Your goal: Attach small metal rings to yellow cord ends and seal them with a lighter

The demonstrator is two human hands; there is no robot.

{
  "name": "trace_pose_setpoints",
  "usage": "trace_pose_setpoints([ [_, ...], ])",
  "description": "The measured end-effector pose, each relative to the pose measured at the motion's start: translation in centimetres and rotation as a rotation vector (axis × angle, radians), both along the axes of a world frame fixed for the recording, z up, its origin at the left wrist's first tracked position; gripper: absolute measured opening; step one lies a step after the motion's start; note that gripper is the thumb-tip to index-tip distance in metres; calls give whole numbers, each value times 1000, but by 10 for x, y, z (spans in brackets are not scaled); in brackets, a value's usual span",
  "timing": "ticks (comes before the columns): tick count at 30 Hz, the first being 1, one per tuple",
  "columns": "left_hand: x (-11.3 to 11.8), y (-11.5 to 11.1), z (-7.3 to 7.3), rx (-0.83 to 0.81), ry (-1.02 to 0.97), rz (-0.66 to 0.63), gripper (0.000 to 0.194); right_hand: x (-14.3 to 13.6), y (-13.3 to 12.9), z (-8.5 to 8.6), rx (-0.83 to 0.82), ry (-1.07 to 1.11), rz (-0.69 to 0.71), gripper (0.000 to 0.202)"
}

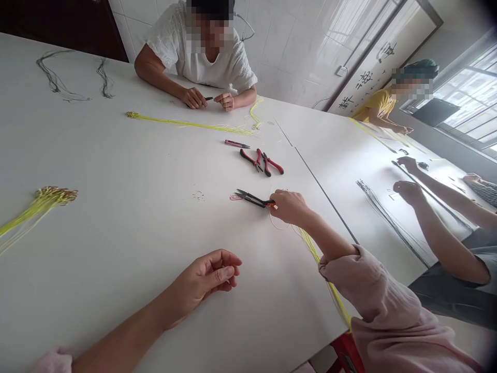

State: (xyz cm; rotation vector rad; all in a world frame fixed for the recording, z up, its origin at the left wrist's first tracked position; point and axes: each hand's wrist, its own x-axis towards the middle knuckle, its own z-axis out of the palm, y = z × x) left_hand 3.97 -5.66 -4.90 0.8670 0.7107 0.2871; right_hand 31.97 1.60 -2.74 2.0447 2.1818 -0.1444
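Note:
My right hand (289,207) is closed around the handle end of a pair of black thread snips (252,198), whose blades point left, just above or on the white table. Close to that wrist, a thin pale cord (276,224) loops down. A bundle of yellow cords (310,243) runs under my right forearm toward the table's near edge. My left hand (212,274) is over the table in front of me, fingers loosely curled and apart, with nothing visible in it.
Two red-and-black pliers (254,160) and a pink-handled tool (236,144) lie beyond the snips. Yellow cord bundles lie at the left (54,197) and across the back (186,123). A person in white (209,67) sits opposite; others work at the right beside dark cords (388,217).

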Motion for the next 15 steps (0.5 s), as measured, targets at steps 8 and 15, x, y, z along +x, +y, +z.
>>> trace_pose_setpoints([
  [8, -3, 6, -5, -78, -90, -6, 20, 39, 40, 48, 146, 28, -51, 9],
  [15, 0, 6, 0, -53, -79, -27, 24, 92, 75, 197, 549, 366, -26, 18],
])
